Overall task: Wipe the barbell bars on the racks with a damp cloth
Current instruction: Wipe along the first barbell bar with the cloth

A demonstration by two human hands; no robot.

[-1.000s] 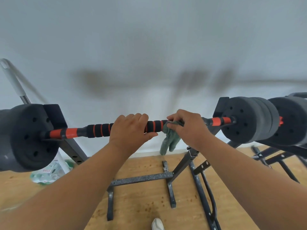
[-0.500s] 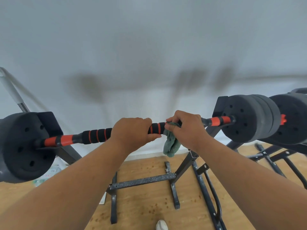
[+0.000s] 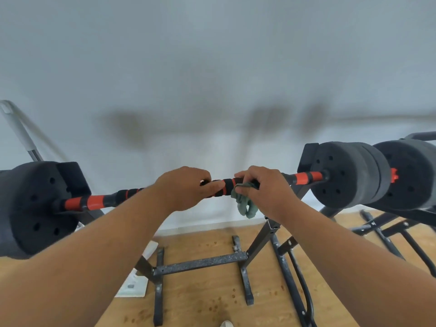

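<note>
Black-and-orange foam-gripped barbell bar rested on dark steel rack. Bar gripped by left hand, fingers curled over. Crumpled green damp cloth pinched against bar by right hand. Cloth best wrapped fully round bar, even pressure kept, bar steadied against rolling

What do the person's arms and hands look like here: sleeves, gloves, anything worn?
Both arms are bare along the whole visible forearm: no sleeves in frame. The left hand and right hand are ungloved. No watch, band or ring shows on the visible sides of wrists or fingers. No markings or tape on either arm. Upper arms lie outside the picture, so a short sleeve higher up cannot be ruled out.
</note>
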